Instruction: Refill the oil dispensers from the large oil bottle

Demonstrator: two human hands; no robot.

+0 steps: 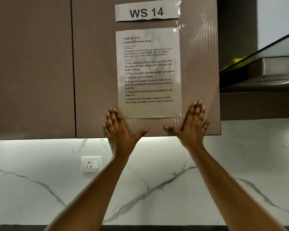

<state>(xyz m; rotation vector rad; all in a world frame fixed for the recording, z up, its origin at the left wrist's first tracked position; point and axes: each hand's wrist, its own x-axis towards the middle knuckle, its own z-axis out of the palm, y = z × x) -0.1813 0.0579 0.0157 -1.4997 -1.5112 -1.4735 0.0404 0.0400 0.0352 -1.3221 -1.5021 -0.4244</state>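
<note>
Brown ribbed cabinet door (98, 64) under our palms: our left hand (118, 129) and right hand (193, 124) press flat against it, fingers spread and gripping nothing, either side of the lower edge of one taped instruction sheet (148, 72), below one "WS 14" label (147, 12). We judge the refill not yet begun; neither the large oil bottle nor any dispenser is in view. We count two hands, two cabinet doors, one wall socket (91, 164), one range hood (265, 72).
</note>
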